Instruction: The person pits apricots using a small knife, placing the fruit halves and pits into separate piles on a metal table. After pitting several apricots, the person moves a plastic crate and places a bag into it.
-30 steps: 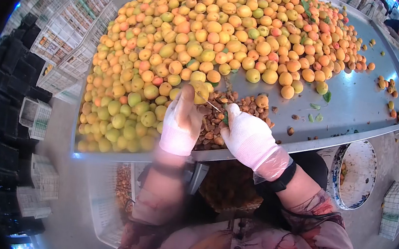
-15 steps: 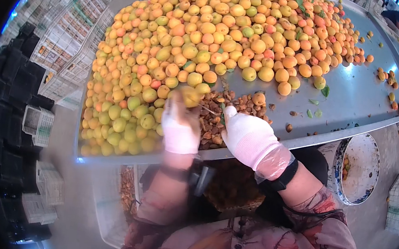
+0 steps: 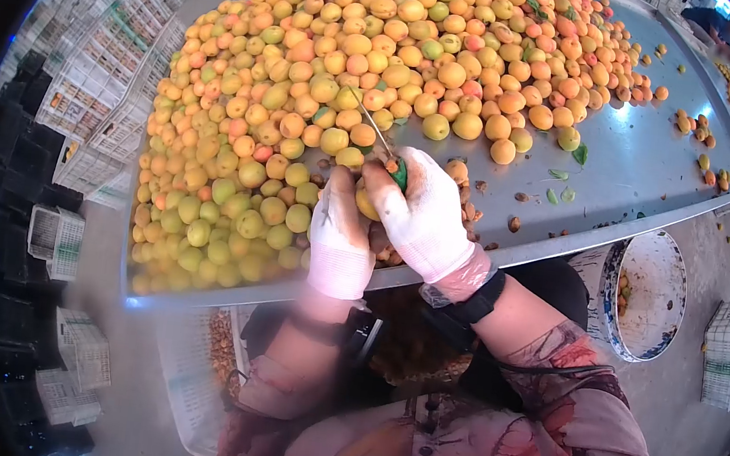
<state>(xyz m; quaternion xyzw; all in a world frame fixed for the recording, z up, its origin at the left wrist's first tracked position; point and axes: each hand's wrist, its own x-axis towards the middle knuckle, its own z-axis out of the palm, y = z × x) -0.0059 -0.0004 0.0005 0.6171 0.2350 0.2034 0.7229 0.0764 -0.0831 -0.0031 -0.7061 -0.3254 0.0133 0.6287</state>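
One knife (image 3: 383, 145) in the right hand (image 3: 425, 217) slants up-left; left hand (image 3: 342, 234) cups apricot (image 3: 366, 203).

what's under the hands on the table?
Brown pits show beside the left hand, holding an apricot, and right hand, gripping a knife; the hands cover the rest.

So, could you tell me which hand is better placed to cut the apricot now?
Probably the right hand: it grips the knife just above the apricot, while the left hand is busy holding that fruit.
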